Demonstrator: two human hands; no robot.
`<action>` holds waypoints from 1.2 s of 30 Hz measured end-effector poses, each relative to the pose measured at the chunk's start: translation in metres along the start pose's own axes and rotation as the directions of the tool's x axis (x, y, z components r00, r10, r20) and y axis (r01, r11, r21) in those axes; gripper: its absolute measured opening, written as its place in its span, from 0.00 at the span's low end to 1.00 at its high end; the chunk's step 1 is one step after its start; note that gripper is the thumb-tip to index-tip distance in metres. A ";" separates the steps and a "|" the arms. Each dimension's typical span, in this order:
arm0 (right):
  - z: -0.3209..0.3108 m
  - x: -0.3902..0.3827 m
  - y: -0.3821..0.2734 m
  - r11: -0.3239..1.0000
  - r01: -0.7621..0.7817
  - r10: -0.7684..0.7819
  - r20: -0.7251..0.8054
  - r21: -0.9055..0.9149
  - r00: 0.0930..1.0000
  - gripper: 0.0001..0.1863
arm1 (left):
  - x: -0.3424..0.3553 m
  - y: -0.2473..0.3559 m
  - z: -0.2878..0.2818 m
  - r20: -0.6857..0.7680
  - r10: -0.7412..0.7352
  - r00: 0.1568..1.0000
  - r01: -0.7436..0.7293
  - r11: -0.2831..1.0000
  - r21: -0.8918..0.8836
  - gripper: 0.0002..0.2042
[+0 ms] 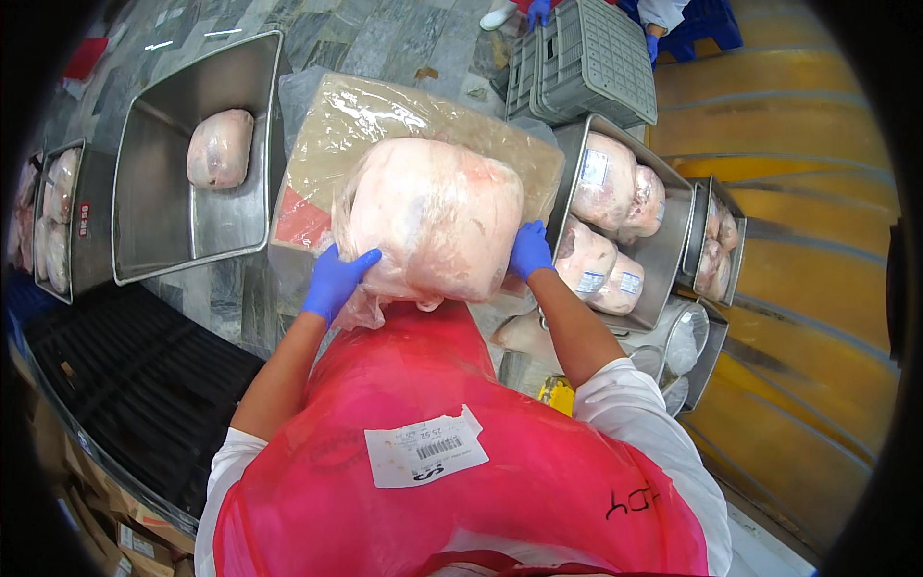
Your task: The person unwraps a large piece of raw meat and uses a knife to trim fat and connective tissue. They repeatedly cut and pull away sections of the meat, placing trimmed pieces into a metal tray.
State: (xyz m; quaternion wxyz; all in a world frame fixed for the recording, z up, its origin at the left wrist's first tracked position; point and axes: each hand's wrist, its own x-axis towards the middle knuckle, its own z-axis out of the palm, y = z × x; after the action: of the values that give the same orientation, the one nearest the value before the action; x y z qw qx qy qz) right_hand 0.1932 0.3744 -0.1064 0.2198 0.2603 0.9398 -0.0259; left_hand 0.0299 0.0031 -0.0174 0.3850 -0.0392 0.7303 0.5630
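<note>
A large pale pink piece of meat in a clear plastic bag [433, 216] is right in front of me, over a brown cardboard box [312, 125] lined with clear plastic. My left hand [336, 274], in a blue glove, grips the bag at its lower left side. My gloved right hand [527, 248] grips it at the lower right side, fingers partly behind the meat. Both wrists come up from the lower edge, either side of my red apron [404, 365].
Steel bins holding wrapped meat [154, 183] flank the box, with several more pieces in the right bin [678, 255]. Grey crates [596, 67] stand beyond, near other people's blue-gloved hands [538, 12]. A black slotted pallet [125, 365] lies lower left; a yellow-orange surface [788, 356] runs along the right.
</note>
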 end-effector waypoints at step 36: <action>-0.017 -0.008 -0.012 0.991 -0.052 0.053 0.001 0.120 0.999 0.23 | 0.002 -0.003 -0.002 -0.005 0.041 0.999 -0.041 0.995 0.089 0.28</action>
State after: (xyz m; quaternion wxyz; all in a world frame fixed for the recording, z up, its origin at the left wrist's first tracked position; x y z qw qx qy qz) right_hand 0.1862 0.3631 -0.0883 0.2034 0.2977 0.9296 -0.0763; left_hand 0.0284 0.0010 -0.0209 0.3724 -0.0089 0.7564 0.5376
